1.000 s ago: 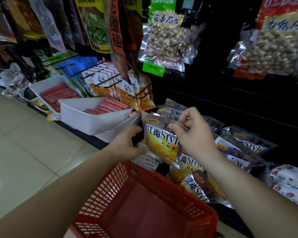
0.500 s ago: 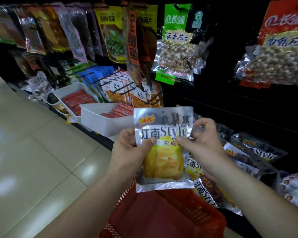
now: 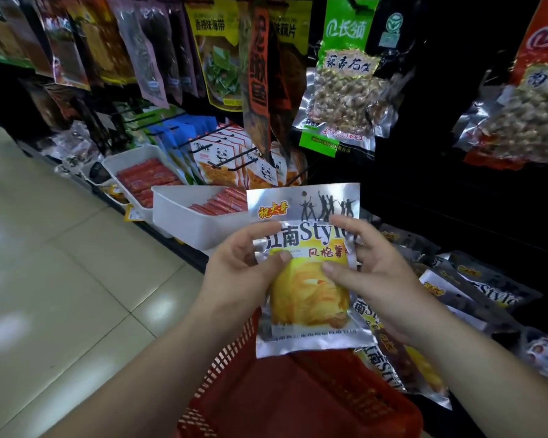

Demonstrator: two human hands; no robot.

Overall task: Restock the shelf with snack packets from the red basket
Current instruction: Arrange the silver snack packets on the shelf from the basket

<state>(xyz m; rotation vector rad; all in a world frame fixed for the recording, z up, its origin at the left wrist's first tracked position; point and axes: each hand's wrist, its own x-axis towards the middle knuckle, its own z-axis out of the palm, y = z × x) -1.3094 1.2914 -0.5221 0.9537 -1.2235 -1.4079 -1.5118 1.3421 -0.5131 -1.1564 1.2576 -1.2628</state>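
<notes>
Compared with a second ago, the packet (image 3: 307, 295) has come up off the pile and turned upright to face the camera; over the last half second it barely shifted, and both hands kept their grip.

Big stuff first: the shelf (image 3: 440, 197) runs across the top and right, and honestly the right half is so dark you can't make out much of it. The hanging peanut bag (image 3: 345, 86) is clear enough, but the red-topped bag (image 3: 538, 99) at far right is cut off by the frame edge. The red basket (image 3: 314, 403) sits low in the middle, chopped by the bottom edge, with its far rim hidden behind the packet and the left wrist. The pile (image 3: 475, 289) of matching silver packets lies on the shelf to the right, partly covered by the right forearm, and the ones further back are too dim to read. A white tray (image 3: 190, 219) of red sticks is just left of the packet's top.

The packet itself is above the basket's far end, between the two hands. The left hand (image 3: 238, 273) grips its left edge and the right hand (image 3: 380, 279) grips its right edge, hands apart with the packet spanning them. Both thumbs (image 3: 276, 257) press on the front near the middle, close to each other but not touching. The fingers are mostly behind the foil, so I can't tell how they lie.
</notes>
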